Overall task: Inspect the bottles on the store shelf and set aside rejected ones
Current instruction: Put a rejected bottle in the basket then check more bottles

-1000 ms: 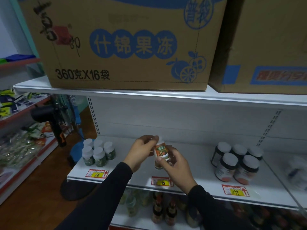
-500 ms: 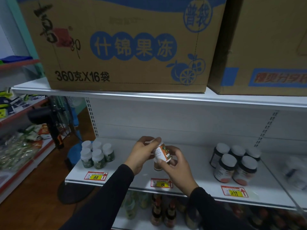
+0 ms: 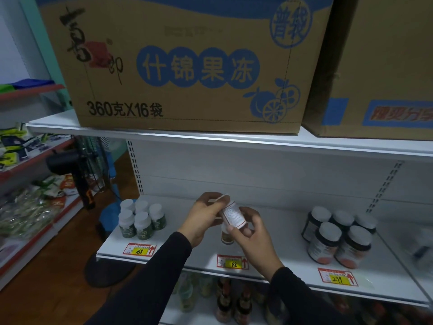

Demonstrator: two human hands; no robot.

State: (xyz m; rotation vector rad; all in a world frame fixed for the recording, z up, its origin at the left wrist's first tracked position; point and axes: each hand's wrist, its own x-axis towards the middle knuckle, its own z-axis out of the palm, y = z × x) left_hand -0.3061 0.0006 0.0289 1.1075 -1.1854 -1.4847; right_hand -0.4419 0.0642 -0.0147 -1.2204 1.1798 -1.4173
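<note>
While one small bottle is held up over the middle of the store shelf, tilted so its white printed label faces the camera, the inspection looks to be in its early or middle part rather than near its end. The left hand has its fingers curled round the cap end, and the right hand pinches the lower body between thumb and fingers, so both hands hold this same bottle. Just below it another small bottle stands on the shelf, mostly hidden behind the hands. A cluster of five green-labelled bottles stands at the left end and a cluster of dark jars towards the right, both upright and in tidy groups, which suggests they are not yet checked, though that cannot be told for sure. No separate pile of rejected bottles is visible, so setting aside seems still ahead.
</note>
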